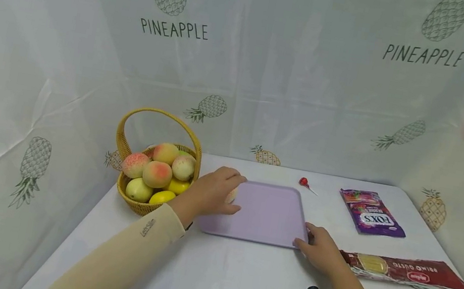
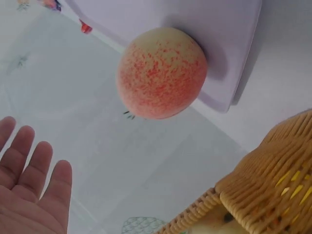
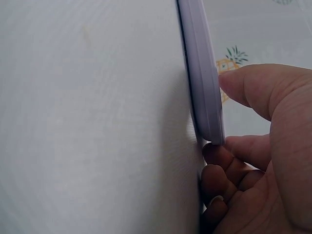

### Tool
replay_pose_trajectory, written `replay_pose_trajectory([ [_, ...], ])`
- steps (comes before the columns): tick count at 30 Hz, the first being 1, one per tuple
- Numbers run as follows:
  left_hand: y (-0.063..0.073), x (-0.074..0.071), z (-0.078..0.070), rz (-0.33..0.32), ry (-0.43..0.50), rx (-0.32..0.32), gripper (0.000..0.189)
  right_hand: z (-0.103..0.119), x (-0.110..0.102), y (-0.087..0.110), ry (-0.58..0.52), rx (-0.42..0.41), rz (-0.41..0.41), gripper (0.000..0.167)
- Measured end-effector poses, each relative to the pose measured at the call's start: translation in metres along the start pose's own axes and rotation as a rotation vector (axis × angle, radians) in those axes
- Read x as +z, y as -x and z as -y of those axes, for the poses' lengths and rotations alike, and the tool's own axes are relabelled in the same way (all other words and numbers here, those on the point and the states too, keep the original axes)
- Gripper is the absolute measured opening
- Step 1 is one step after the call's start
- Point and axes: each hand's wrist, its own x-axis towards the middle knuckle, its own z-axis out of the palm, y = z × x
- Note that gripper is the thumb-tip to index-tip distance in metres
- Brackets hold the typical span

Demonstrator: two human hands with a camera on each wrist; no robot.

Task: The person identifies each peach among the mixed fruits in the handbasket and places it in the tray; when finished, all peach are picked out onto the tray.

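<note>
Ok so, closest in on the white surface (image 1: 237, 278), the right hand (image 1: 320, 249) has the near corner of the tray (image 1: 270, 217), about 4 o'clock on it. Thumb over the rim, the others curled round and under the edge, so that's a proper hold. I'd make it firm enough to stop any sliding but not lift, cos a tilted tray probably means a rolling peach. Watch the knuckles too, the long red packet (image 1: 420, 273) lies just beside that hand at 3 o'clock.

Bit further off, the left hand (image 1: 217, 190) is over the tray's 9 o'clock end. Its fingers (image 2: 58, 180) are straight and spread wide, and I can't see them gripping anything. The peach (image 2: 163, 73) looks to be sitting on the tray around 10 o'clock, near the edge. It's round, so I'd guess a nudge sends it off. Best bet imo: straight up and away, thumb well clear.

Mind the basket (image 1: 136, 207) as well, out at 9 o'clock and heaped with fruit (image 1: 157, 174); an elbow swung that way could catch it. The sweets bag (image 1: 372, 214) at 3 o'clock and the lollipop (image 1: 303, 181) at 1 o'clock are well out of the way.
</note>
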Motion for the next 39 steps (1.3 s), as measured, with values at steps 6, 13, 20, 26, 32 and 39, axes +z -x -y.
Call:
replay_pose_trajectory([
  [6, 0.007, -0.008, -0.001, -0.033, 0.023, 0.055, 0.070, -0.002, 0.001, -0.001, 0.000, 0.003, -0.002, 0.082],
  [13, 0.015, -0.013, 0.002, -0.086, 0.009, 0.089, 0.071, -0.002, 0.000, -0.001, 0.000, -0.001, 0.004, 0.082],
  [20, 0.022, -0.016, 0.009, -0.123, 0.020, 0.120, 0.069, -0.002, -0.001, -0.002, 0.001, -0.003, 0.006, 0.082],
  [26, 0.029, -0.020, 0.016, -0.162, 0.057, 0.128, 0.065, -0.001, 0.000, -0.003, -0.005, 0.013, 0.014, 0.083],
  [32, 0.034, -0.025, 0.019, -0.222, 0.040, 0.161, 0.064, -0.001, 0.000, -0.002, -0.010, 0.023, 0.019, 0.083],
  [39, 0.037, -0.026, 0.021, -0.243, 0.048, 0.170, 0.067, -0.001, -0.001, -0.001, 0.001, 0.004, 0.011, 0.081],
])
